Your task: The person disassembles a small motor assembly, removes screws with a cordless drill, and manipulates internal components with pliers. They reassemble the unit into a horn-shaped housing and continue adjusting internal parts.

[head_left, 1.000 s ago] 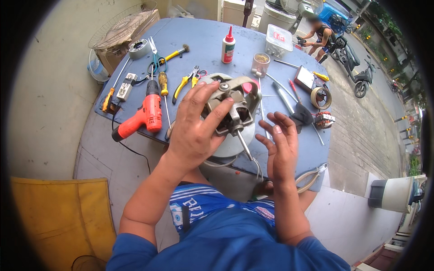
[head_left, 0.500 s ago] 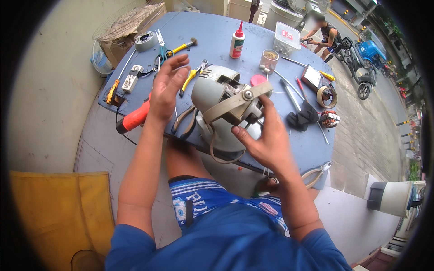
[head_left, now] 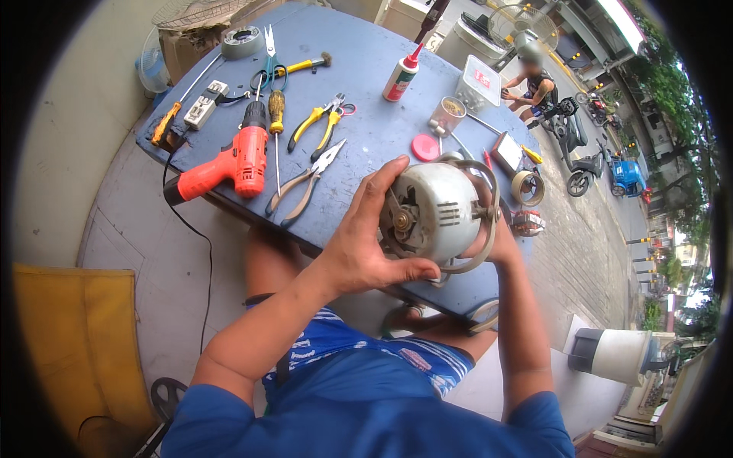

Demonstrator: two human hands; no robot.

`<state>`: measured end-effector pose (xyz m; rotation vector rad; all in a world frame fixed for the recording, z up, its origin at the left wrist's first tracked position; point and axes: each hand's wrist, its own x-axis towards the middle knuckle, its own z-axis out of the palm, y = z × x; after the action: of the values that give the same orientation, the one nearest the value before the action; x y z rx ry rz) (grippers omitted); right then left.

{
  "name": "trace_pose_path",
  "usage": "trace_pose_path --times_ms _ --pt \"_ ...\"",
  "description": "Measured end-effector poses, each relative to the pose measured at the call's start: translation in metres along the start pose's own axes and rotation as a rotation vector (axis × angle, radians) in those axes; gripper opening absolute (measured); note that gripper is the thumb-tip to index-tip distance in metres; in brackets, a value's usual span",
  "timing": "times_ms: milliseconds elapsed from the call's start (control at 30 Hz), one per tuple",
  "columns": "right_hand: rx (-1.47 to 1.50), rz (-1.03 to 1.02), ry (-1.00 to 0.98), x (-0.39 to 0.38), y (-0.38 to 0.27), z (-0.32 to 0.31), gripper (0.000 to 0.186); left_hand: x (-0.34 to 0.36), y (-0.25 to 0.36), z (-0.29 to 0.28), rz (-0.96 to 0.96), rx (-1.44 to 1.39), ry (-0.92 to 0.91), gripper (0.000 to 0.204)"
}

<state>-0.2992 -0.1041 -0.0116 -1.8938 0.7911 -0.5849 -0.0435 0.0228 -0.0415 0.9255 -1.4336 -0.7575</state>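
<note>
A rounded grey metal fan motor housing (head_left: 440, 209) is held at the table's near edge, its vented side facing up and a curved bracket around its right side. My left hand (head_left: 370, 233) grips it from the left, thumb along its lower edge. My right hand (head_left: 496, 233) is wrapped round its right side, mostly hidden behind housing and bracket. Long-nose pliers (head_left: 309, 183) lie just left of it, with an orange cordless drill (head_left: 237, 162) beyond them. A pink round lid (head_left: 425, 148) rests just behind it.
The blue-grey table (head_left: 351, 47) holds cutting pliers (head_left: 321, 126), scissors, a screwdriver, tape rolls, a glue bottle (head_left: 401, 74) and plastic containers. A person (head_left: 533, 91) crouches beside a scooter at the right. A yellow panel (head_left: 72, 343) stands at the lower left, a bucket (head_left: 611, 353) at the right.
The housing has turned over and shifted right, showing its rounded vented side. My left hand has come from raised and open to gripping it. The view has swung, uncovering the pliers and drill.
</note>
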Motion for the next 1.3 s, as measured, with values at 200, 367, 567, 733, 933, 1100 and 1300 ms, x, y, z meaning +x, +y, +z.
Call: trace_pose_path --times_ms 200,367,567,733,933,1100,1300 --pt "-0.056 -0.049 0.056 -0.007 0.041 0.010 0.128 0.008 0.000 0.002 0.097 -0.050 0.060 0.134" --pt "-0.018 -0.041 0.037 -0.011 0.043 0.010 0.126 0.012 0.005 0.000 0.222 0.031 0.087 0.128" --pt "0.045 0.051 0.054 -0.013 0.024 0.009 0.125 0.023 0.005 0.000 0.191 -0.068 0.031 0.109" --pt "0.071 0.174 0.087 -0.017 0.016 0.010 0.124 0.025 0.004 0.004 0.153 0.018 0.031 0.109" --pt "-0.128 -0.006 0.004 -0.012 0.022 0.000 0.123 0.018 -0.003 0.016 0.129 -0.092 0.105 0.128" --pt "-0.510 -0.070 -0.090 -0.004 0.023 -0.001 0.127 0.015 -0.016 0.022 -0.054 -0.493 0.097 0.132" --pt "-0.119 0.096 0.004 -0.015 0.008 0.002 0.141 0.018 -0.020 0.011 -0.003 0.054 -0.033 0.127"
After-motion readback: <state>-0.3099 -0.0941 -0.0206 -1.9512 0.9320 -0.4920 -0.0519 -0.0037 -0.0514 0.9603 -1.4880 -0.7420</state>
